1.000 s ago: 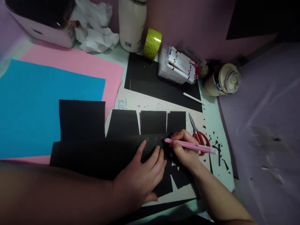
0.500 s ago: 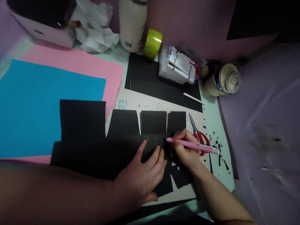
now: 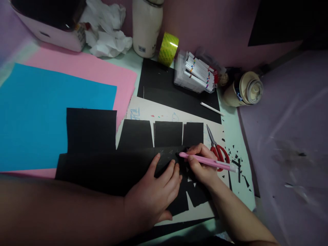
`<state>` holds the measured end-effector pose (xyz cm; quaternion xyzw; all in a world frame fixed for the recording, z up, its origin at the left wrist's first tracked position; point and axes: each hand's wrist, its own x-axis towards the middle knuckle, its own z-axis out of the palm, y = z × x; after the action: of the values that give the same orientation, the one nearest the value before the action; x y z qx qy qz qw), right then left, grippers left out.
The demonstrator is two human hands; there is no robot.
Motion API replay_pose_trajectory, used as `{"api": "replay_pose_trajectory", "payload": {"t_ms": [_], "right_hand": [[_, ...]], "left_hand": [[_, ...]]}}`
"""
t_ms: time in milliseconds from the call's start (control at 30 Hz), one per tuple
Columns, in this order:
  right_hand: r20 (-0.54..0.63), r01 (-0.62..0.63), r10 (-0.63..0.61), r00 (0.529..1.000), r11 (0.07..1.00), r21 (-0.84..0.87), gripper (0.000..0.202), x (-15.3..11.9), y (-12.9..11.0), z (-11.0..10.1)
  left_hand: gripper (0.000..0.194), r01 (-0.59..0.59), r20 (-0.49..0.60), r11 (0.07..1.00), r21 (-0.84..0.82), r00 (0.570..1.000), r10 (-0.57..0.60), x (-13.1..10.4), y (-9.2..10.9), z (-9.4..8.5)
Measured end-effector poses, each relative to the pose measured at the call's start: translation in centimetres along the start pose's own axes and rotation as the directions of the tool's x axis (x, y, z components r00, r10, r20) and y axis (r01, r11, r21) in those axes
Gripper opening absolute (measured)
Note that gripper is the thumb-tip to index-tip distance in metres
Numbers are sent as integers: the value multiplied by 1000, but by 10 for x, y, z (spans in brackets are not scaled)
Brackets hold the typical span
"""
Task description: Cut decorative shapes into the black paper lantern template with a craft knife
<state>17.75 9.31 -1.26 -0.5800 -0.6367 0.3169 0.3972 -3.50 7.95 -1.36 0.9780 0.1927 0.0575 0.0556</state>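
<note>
My left hand (image 3: 156, 191) lies on a large sheet of black paper (image 3: 102, 171) with its fingers spread, holding nothing. The paper has cut flaps along its far edge and small pale drawn marks just beyond my fingertips. My right hand (image 3: 203, 165) is closed around a pink pen (image 3: 210, 161), whose dark tip meets the black paper to the right of those marks. Red-handled scissors (image 3: 219, 153) lie just beyond my right hand, partly covered by the pen and hand.
Blue paper (image 3: 51, 119) and pink paper (image 3: 107, 68) lie at the left. Along the back are a bottle (image 3: 147, 29), yellow tape (image 3: 168, 49), a box of markers (image 3: 196, 73) and a beige container (image 3: 235, 94). Black scraps (image 3: 246, 181) are scattered at the right.
The pen in my right hand has shifted slightly left, and its back end has dipped a little nearer to me. My left hand stays in place on the black paper.
</note>
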Motion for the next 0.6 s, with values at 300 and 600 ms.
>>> {"api": "replay_pose_trajectory", "payload": {"t_ms": [300, 600], "right_hand": [[6, -3, 4, 1000, 1000, -27, 9, 1, -1, 1], [35, -38, 39, 999, 999, -28, 9, 1, -2, 0]], "left_hand": [[79, -1, -23, 1000, -5, 1000, 1, -1, 0, 2], [79, 1, -24, 1000, 7, 1000, 0, -1, 1, 0]]}}
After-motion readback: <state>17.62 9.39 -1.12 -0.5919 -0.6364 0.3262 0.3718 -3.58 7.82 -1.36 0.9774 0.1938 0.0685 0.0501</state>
